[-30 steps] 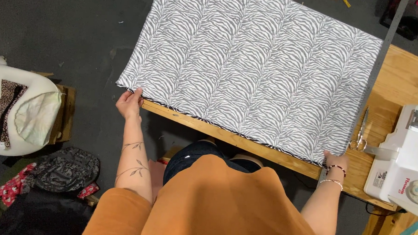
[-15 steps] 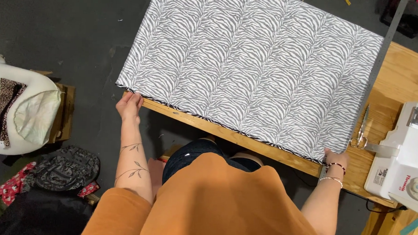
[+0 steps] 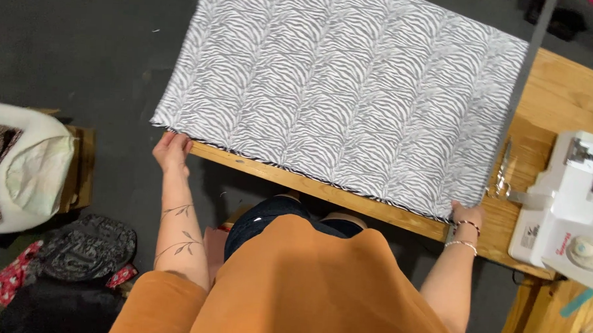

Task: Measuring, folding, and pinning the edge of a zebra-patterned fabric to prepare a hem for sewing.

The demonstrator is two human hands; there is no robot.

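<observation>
The left hand (image 3: 172,150) pinches the near left corner of a grey-and-white zebra-striped sheet of fabric (image 3: 352,89), fingers closed on the cloth where it hangs just past the table's edge. The right hand (image 3: 467,214) grasps the near right corner the same way, with bead bracelets around its wrist. Between the two hands the fabric's near edge runs along the front edge of a long light wooden table (image 3: 562,97), and the cloth lies flat over most of the tabletop, reaching beyond the table's left end.

Just beside the right hand, on bare wood, lies a pair of metal scissors (image 3: 502,174), and next to them stands a white sewing machine (image 3: 571,202); neither touches the fabric. Left of the person, well apart from the table, sit a white padded seat with pale cloth pieces on it (image 3: 20,170), and nearer the person a dark crumpled bag (image 3: 86,248) on the grey floor.

The fabric is smooth, its wavy stripes arranged in vertical bands, with a thin dark edge along the near hem.
</observation>
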